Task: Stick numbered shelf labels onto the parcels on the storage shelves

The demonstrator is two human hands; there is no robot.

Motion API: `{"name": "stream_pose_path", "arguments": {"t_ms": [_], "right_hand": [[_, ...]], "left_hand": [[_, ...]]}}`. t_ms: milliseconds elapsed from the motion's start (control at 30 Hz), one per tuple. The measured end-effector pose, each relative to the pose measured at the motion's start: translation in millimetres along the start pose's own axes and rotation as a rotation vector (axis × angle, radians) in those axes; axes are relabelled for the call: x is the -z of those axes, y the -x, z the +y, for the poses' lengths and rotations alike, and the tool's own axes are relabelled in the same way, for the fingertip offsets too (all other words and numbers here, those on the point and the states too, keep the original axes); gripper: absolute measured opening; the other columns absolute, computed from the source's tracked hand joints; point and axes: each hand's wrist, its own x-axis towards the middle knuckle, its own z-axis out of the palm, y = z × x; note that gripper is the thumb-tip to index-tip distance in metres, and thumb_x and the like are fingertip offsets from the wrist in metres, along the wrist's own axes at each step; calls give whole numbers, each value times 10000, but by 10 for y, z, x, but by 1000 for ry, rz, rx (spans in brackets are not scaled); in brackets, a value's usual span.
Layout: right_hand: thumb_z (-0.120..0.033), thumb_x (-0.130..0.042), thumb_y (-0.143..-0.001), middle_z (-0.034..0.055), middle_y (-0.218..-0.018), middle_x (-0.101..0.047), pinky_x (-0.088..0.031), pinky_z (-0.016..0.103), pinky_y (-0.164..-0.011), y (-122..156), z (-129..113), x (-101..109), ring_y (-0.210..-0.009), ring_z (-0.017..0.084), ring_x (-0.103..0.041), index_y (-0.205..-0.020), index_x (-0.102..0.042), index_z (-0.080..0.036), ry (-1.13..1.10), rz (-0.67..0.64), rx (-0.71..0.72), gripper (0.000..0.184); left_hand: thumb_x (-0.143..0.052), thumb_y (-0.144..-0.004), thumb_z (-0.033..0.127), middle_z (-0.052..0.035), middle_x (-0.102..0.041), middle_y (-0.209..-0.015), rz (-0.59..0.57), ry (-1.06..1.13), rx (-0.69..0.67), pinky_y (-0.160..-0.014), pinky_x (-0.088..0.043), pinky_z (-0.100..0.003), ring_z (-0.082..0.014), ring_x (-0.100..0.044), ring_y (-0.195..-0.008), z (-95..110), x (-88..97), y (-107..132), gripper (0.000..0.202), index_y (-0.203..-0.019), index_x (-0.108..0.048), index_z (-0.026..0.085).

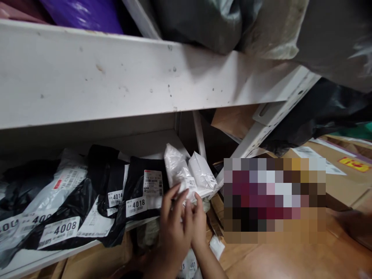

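Both my hands are together at the right end of the lower shelf. My left hand [175, 219] curls its fingers over the near end of a white plastic package [177, 166], and my right hand [198, 219] closes on the same end from the right side. My fingers partly hide that end. Just right of it stands a second white package [201, 170], apart from my fingers. To the left of my hands lies a black bag [138, 174] with a label reading 4018.
More labelled parcels, among them a black bag marked 4008 [61, 230], line the lower shelf [84, 248]. A thick white beam [116, 77] crosses above. At right are a slanted post [247, 143], a cardboard box [348, 182] and a blurred-out patch. Bags lie below.
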Motion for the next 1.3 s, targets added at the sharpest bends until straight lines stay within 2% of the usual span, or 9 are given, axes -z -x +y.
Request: {"name": "stream_pose_path", "arguments": {"t_ms": [100,233,500,600,700,833,933,1067,1300], "right_hand": [[-425,-603,-793,-96,-532,-419,-359,219,-436,-10,-70,-15,-445,117,-423,-1266,-441,-102,-7,-51,8,595],[-368,-566,-823,-103,-556,-357,-316,206,-450,21,-138,13,-464,104,-354,-1279,-407,-137,-65,-76,73,536],[-450,-536,-849,-40,-594,-517,-372,230,-506,-216,-481,238,-512,112,-439,-1117,-598,-169,-265,-304,26,393],[-439,-537,-856,47,-904,-690,-474,291,-729,-354,-677,222,-792,175,-610,-1141,-642,-208,-198,-361,65,381],[-421,-536,-857,69,-1027,-710,-450,343,-904,-419,-766,145,-1010,218,-612,-1047,-698,-209,-249,-394,122,328],[-426,-646,-756,27,-728,-677,-481,270,-632,-431,-763,3,-662,154,-589,-905,-720,-175,-370,-320,13,301],[-380,-727,-653,-26,-625,-560,-365,209,-448,-388,-763,-104,-479,80,-430,-793,-708,-170,-413,-224,-66,252],[-286,-701,-677,12,-754,-596,-385,219,-506,-270,-765,-199,-583,100,-483,-766,-730,-195,-372,-136,58,130],[-254,-697,-705,25,-727,-648,-443,262,-647,-180,-726,-234,-702,149,-573,-744,-757,-222,-493,-220,106,78]], "left_hand": [[-517,-888,186,-88,-597,-1079,188,73,217,-855,-514,-318,-181,-594,-1012,-159,39,-23,220,-1104,-558,196],[-536,-882,302,-107,-610,-1115,208,178,461,-837,-513,-332,-199,-609,-990,-311,88,-24,306,-1169,-525,197],[-412,-879,210,-79,-589,-1127,4,23,333,-907,-476,-359,-215,-556,-1098,-428,339,-202,334,-1140,-620,215],[-383,-856,188,-82,-581,-1087,-46,-21,304,-888,-492,-356,-215,-573,-1050,-468,380,-244,371,-1130,-633,188],[-352,-852,180,-85,-559,-1064,-74,-74,290,-897,-492,-367,-215,-577,-1009,-460,384,-259,385,-1103,-644,178],[-360,-842,166,-82,-524,-1064,-78,-102,283,-907,-487,-379,-218,-570,-1011,-387,385,-255,346,-1019,-655,203],[-389,-829,175,-91,-546,-1116,-85,-160,234,-925,-469,-433,-252,-545,-1053,-392,409,-251,287,-961,-640,214],[-374,-820,185,-58,-641,-1190,-229,-129,84,-1016,-406,-480,-274,-476,-1220,-562,493,-255,235,-922,-579,237],[-362,-874,339,-25,-688,-1153,-397,-76,274,-917,-517,-377,-215,-627,-1084,-664,658,-285,251,-1013,-558,267]]}}
